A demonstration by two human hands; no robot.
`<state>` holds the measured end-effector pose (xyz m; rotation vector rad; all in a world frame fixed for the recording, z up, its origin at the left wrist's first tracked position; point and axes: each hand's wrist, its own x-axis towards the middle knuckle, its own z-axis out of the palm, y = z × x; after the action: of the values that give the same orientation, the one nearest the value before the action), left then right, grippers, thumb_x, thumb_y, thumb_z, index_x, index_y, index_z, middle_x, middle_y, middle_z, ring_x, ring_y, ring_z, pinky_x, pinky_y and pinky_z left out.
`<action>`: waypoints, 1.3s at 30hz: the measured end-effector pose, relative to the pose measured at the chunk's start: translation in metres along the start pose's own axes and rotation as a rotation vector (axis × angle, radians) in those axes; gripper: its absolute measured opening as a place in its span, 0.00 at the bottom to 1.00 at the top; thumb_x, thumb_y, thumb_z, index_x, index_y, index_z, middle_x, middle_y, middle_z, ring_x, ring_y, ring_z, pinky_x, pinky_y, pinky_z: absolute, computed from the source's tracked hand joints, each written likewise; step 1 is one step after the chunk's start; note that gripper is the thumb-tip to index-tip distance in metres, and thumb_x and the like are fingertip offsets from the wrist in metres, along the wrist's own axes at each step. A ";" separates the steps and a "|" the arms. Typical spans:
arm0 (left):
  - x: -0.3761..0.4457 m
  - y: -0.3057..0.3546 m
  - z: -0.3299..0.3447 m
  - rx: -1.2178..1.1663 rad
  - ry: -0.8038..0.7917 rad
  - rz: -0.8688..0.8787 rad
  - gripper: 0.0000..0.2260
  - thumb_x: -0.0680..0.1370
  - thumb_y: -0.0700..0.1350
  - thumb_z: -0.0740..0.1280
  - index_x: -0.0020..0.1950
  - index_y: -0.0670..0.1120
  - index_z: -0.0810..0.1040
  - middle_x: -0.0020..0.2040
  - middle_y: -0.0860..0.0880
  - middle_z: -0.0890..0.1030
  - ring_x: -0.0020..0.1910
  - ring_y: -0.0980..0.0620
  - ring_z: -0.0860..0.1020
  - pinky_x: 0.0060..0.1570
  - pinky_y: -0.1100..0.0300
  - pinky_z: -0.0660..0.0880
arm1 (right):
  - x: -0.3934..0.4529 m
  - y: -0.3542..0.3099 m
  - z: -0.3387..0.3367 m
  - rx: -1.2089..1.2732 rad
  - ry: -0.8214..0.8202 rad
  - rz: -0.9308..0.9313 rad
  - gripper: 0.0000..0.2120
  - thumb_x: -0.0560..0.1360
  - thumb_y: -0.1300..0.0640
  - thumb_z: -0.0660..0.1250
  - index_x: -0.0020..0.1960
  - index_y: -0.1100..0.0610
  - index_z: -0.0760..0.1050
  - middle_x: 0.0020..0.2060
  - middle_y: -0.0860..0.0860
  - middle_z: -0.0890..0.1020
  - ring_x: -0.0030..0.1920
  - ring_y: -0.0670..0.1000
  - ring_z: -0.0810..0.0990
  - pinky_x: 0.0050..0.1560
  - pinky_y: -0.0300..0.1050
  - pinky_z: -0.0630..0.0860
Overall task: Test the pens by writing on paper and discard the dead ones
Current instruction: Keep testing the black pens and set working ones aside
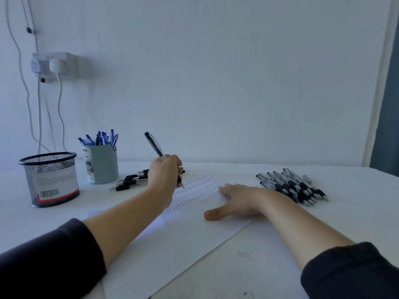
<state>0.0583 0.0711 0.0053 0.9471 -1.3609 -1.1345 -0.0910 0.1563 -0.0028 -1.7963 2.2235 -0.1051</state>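
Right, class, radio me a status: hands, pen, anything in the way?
Left hand gripping black pen, tip on paper. Right hand flat, pinning sheet. Nothing blocking.

Wall socket (55, 64) above the table's (323, 223) far-left corner, white plug (56, 65) in it, cables (38, 108) hanging down. Dark curtain (388, 104) strip past the right edge.

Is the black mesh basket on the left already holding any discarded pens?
No, the mesh basket looks empty through its wire wall; only its label shows.
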 end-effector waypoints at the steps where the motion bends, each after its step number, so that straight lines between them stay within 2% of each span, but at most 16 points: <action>1: 0.001 0.001 -0.002 -0.011 0.007 0.007 0.05 0.78 0.38 0.58 0.45 0.43 0.71 0.34 0.46 0.74 0.29 0.52 0.69 0.27 0.60 0.68 | 0.000 0.000 0.000 -0.003 0.000 0.003 0.51 0.65 0.26 0.63 0.78 0.49 0.47 0.78 0.45 0.49 0.77 0.49 0.48 0.75 0.54 0.47; 3: 0.002 0.003 -0.006 -0.051 0.018 0.014 0.02 0.80 0.41 0.57 0.50 0.44 0.69 0.32 0.44 0.73 0.23 0.52 0.66 0.21 0.61 0.62 | 0.000 0.000 0.000 0.001 -0.003 0.009 0.51 0.65 0.27 0.63 0.78 0.49 0.48 0.78 0.45 0.50 0.77 0.49 0.48 0.75 0.54 0.47; 6: 0.002 0.003 -0.007 -0.077 0.012 0.008 0.07 0.82 0.46 0.54 0.55 0.44 0.67 0.30 0.44 0.72 0.19 0.52 0.64 0.20 0.62 0.60 | -0.001 -0.001 0.000 0.003 -0.001 0.011 0.51 0.66 0.27 0.63 0.78 0.49 0.48 0.78 0.46 0.50 0.77 0.49 0.49 0.75 0.53 0.48; 12: -0.004 0.005 -0.005 -0.056 -0.001 -0.021 0.08 0.80 0.41 0.55 0.43 0.43 0.68 0.28 0.44 0.71 0.20 0.52 0.64 0.17 0.65 0.60 | -0.001 -0.001 0.000 0.009 -0.005 0.016 0.51 0.65 0.27 0.63 0.78 0.49 0.47 0.78 0.46 0.49 0.77 0.49 0.48 0.75 0.53 0.48; 16: -0.008 0.005 -0.003 -0.043 -0.010 -0.073 0.10 0.79 0.40 0.54 0.41 0.41 0.70 0.27 0.45 0.70 0.19 0.52 0.63 0.16 0.68 0.57 | 0.001 0.001 0.000 0.016 -0.007 0.015 0.53 0.64 0.26 0.64 0.78 0.49 0.46 0.78 0.45 0.49 0.77 0.48 0.48 0.76 0.53 0.48; 18: -0.008 0.004 -0.001 -0.040 0.007 -0.064 0.10 0.79 0.39 0.54 0.39 0.42 0.70 0.27 0.46 0.69 0.20 0.53 0.63 0.18 0.68 0.58 | 0.002 0.002 0.001 0.029 -0.002 0.021 0.53 0.63 0.26 0.64 0.78 0.48 0.47 0.78 0.46 0.49 0.77 0.49 0.49 0.75 0.53 0.49; 22: -0.002 -0.003 -0.001 0.048 0.112 -0.005 0.12 0.78 0.43 0.60 0.36 0.43 0.74 0.28 0.48 0.63 0.27 0.51 0.62 0.31 0.59 0.59 | 0.004 0.005 0.002 0.011 0.036 0.011 0.50 0.65 0.26 0.62 0.78 0.47 0.49 0.78 0.47 0.50 0.77 0.49 0.48 0.75 0.56 0.47; 24: -0.001 -0.005 0.000 0.024 0.101 -0.005 0.10 0.78 0.44 0.62 0.40 0.41 0.75 0.30 0.45 0.65 0.29 0.49 0.62 0.33 0.58 0.59 | 0.005 0.004 0.003 0.030 0.103 -0.026 0.46 0.67 0.28 0.61 0.78 0.47 0.52 0.78 0.46 0.50 0.77 0.48 0.45 0.74 0.61 0.41; 26: -0.003 -0.006 0.002 -0.001 0.064 -0.005 0.09 0.79 0.44 0.63 0.44 0.40 0.76 0.31 0.45 0.72 0.28 0.50 0.66 0.32 0.58 0.64 | 0.004 0.000 0.002 0.118 0.274 -0.101 0.41 0.69 0.31 0.62 0.76 0.48 0.57 0.77 0.46 0.53 0.77 0.47 0.46 0.74 0.62 0.39; 28: -0.009 -0.006 0.006 -0.019 0.005 0.012 0.04 0.80 0.43 0.64 0.52 0.44 0.74 0.33 0.47 0.79 0.29 0.52 0.72 0.32 0.60 0.69 | 0.003 -0.006 -0.002 0.232 0.502 -0.189 0.34 0.72 0.35 0.63 0.73 0.50 0.64 0.74 0.46 0.62 0.75 0.48 0.57 0.74 0.59 0.49; 29: -0.012 -0.006 0.008 -0.028 -0.030 0.019 0.05 0.80 0.43 0.64 0.55 0.46 0.72 0.35 0.48 0.80 0.31 0.52 0.73 0.32 0.60 0.70 | 0.003 -0.009 -0.003 0.282 0.579 -0.228 0.31 0.73 0.37 0.64 0.71 0.51 0.67 0.71 0.46 0.68 0.72 0.48 0.63 0.73 0.56 0.56; 31: -0.015 -0.007 0.011 -0.048 -0.099 0.025 0.07 0.80 0.42 0.63 0.56 0.46 0.69 0.38 0.48 0.83 0.34 0.52 0.76 0.34 0.60 0.72 | 0.004 -0.013 -0.002 0.311 0.628 -0.279 0.24 0.75 0.43 0.66 0.68 0.51 0.71 0.62 0.47 0.76 0.65 0.49 0.72 0.67 0.50 0.65; 33: -0.016 -0.008 0.012 -0.078 -0.150 0.013 0.07 0.80 0.41 0.63 0.56 0.44 0.69 0.41 0.48 0.84 0.35 0.51 0.77 0.35 0.59 0.73 | 0.005 -0.014 0.000 0.221 0.645 -0.301 0.19 0.76 0.48 0.67 0.65 0.52 0.73 0.56 0.48 0.80 0.59 0.50 0.75 0.60 0.47 0.69; 36: -0.015 -0.009 0.012 -0.096 -0.217 0.000 0.07 0.80 0.42 0.63 0.57 0.44 0.69 0.44 0.46 0.85 0.36 0.51 0.77 0.33 0.58 0.72 | 0.007 -0.010 -0.001 0.100 0.744 -0.304 0.12 0.78 0.53 0.64 0.60 0.52 0.77 0.51 0.49 0.81 0.56 0.51 0.75 0.54 0.44 0.68; 39: -0.014 -0.011 0.014 -0.039 -0.271 0.009 0.09 0.80 0.46 0.64 0.58 0.45 0.69 0.43 0.46 0.85 0.36 0.51 0.77 0.31 0.59 0.72 | 0.009 -0.005 -0.003 0.030 0.807 -0.263 0.09 0.78 0.56 0.62 0.56 0.52 0.78 0.49 0.48 0.81 0.54 0.51 0.74 0.52 0.44 0.67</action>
<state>0.0458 0.0838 -0.0079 0.7781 -1.5507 -1.3138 -0.0890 0.1460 -0.0001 -2.2910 2.3886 -1.0805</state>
